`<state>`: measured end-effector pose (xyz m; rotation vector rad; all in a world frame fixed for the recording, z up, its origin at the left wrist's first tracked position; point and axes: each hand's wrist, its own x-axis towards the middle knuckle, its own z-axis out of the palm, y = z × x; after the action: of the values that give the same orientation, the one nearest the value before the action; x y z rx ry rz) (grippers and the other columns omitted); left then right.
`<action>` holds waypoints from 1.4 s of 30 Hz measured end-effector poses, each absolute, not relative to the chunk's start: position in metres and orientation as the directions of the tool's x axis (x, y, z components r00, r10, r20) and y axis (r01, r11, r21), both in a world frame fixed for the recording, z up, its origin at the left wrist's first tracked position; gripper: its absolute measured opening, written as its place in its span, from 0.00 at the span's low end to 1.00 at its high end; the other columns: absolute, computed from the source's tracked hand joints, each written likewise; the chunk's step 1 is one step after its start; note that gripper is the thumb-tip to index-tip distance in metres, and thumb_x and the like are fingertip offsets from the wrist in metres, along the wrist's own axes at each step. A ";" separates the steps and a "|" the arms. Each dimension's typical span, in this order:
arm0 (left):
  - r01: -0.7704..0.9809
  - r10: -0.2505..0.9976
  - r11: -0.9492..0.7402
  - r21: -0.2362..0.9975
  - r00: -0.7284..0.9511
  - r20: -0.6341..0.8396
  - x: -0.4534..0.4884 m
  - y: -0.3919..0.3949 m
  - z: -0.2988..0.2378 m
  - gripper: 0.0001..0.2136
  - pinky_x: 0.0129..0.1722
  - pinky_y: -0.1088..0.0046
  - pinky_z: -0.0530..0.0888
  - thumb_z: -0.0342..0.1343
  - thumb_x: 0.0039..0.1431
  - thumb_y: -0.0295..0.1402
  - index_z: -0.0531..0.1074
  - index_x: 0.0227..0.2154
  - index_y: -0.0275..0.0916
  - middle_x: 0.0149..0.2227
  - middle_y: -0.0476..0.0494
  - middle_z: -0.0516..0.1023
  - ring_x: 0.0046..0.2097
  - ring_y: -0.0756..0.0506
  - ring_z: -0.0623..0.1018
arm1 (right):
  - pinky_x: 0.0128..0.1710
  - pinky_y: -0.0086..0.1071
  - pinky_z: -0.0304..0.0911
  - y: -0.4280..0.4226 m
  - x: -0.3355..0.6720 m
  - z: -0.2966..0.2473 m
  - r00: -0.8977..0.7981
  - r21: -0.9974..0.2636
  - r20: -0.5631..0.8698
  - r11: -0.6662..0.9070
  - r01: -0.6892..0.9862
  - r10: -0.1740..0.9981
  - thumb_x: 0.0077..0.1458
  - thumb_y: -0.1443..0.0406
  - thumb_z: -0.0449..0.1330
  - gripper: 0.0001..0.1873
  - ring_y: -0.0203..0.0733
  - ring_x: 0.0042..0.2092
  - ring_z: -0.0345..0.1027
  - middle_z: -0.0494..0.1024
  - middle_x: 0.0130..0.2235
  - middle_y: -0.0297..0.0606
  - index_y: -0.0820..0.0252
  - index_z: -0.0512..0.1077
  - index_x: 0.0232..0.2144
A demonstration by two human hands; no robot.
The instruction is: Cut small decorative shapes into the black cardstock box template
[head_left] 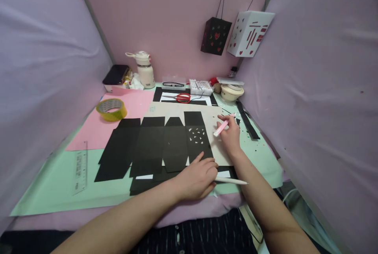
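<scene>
Pink booth, green mat [59, 183] | right hand [232, 138] pinches pink craft knife [221, 128], slanted down-left | left hand [196, 179] flat on black card [153, 143].

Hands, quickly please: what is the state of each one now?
Left hand: curled, resting on the black cut paper sheet; whether it grips the thin white stick cannot be told.
Right hand: closed on the slim pink plastic pen-shaped tool.

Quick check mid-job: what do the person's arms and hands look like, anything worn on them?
Both the left hand and right hand are bare: no gloves, and no rings or watch that I can see. The left forearm and right forearm are uncovered too, with no sleeves in view.
</scene>
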<state>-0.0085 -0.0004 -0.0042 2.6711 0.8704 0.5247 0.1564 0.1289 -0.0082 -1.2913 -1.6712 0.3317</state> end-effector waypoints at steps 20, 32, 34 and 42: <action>0.504 0.610 -0.780 0.371 0.744 0.271 -0.008 0.000 -0.006 0.06 0.61 0.49 0.55 0.51 0.59 0.32 0.64 0.37 0.37 0.49 0.37 0.72 0.58 0.40 0.66 | 0.39 0.35 0.64 0.111 0.140 0.002 -0.101 -0.843 0.395 0.405 0.354 0.913 0.59 0.55 0.51 0.13 0.41 0.35 0.72 0.77 0.39 0.37 0.55 0.66 0.42; 0.498 0.604 -0.788 0.362 0.740 0.296 -0.010 0.001 -0.008 0.07 0.62 0.51 0.54 0.52 0.58 0.31 0.64 0.38 0.36 0.50 0.37 0.72 0.58 0.41 0.66 | 0.32 0.32 0.64 0.124 0.152 -0.002 -0.032 -0.913 0.327 0.325 0.245 0.944 0.56 0.54 0.55 0.18 0.38 0.30 0.67 0.74 0.29 0.35 0.59 0.69 0.43; 0.486 0.597 -0.793 0.367 0.738 0.315 -0.010 0.002 -0.008 0.06 0.62 0.52 0.54 0.52 0.59 0.32 0.64 0.37 0.37 0.50 0.37 0.72 0.58 0.41 0.66 | 0.32 0.33 0.64 0.124 0.152 -0.004 -0.025 -0.901 0.359 0.354 0.251 0.933 0.57 0.55 0.53 0.17 0.38 0.29 0.67 0.74 0.28 0.35 0.59 0.69 0.43; 0.355 0.511 -0.848 0.393 0.743 0.432 -0.011 0.003 -0.001 0.09 0.55 0.60 0.65 0.49 0.61 0.39 0.63 0.33 0.37 0.45 0.38 0.75 0.51 0.43 0.72 | 0.44 0.39 0.64 0.131 0.162 -0.017 -0.142 -0.733 0.483 0.487 0.475 0.864 0.57 0.63 0.52 0.16 0.47 0.48 0.68 0.74 0.48 0.41 0.55 0.71 0.47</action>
<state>-0.0110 0.0025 -0.0012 2.6582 0.6767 0.7815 0.1623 0.1315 -0.0174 -1.1321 -1.7830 0.5134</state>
